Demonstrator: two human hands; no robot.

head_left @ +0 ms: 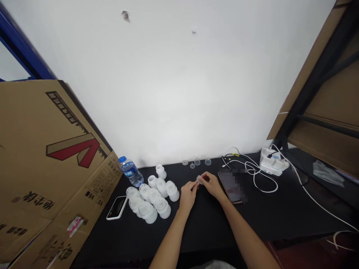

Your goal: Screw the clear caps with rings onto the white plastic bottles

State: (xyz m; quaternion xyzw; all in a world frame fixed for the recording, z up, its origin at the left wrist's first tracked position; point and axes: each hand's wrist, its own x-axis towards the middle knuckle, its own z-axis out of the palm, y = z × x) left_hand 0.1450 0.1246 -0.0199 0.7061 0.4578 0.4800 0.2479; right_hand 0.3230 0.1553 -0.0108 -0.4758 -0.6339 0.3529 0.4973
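Black worktop [207, 228] fills the lower part of the view, with a white painted wall [168, 82] rising behind it. Two bare forearms reach in from the bottom edge. At the centre, the left hand [187, 197] and right hand [211, 185] meet, each grip closed in a fine pinch on a small translucent plastic piece [199, 180], held at the fingertips just above the worktop; its exact shape is too small to tell.

Just left of the hands sits a tight cluster of frosted white plastic funnel-shaped parts [153, 200]. Ahead of the hands, near the wall, stands a short row of small clear plastic cups [197, 161]. Beside the right hand lies a dark smartphone [230, 186] with a pixelated screen. Beyond it, a tangled white cable [262, 179] runs from a white charging dock [272, 161].

Further left are a white smartphone [117, 207] and a tilted clear water bottle with a blue cap [131, 172]. A large brown corrugated cardboard sheet [56, 168], printed with a red arrow shape, covers the far left.
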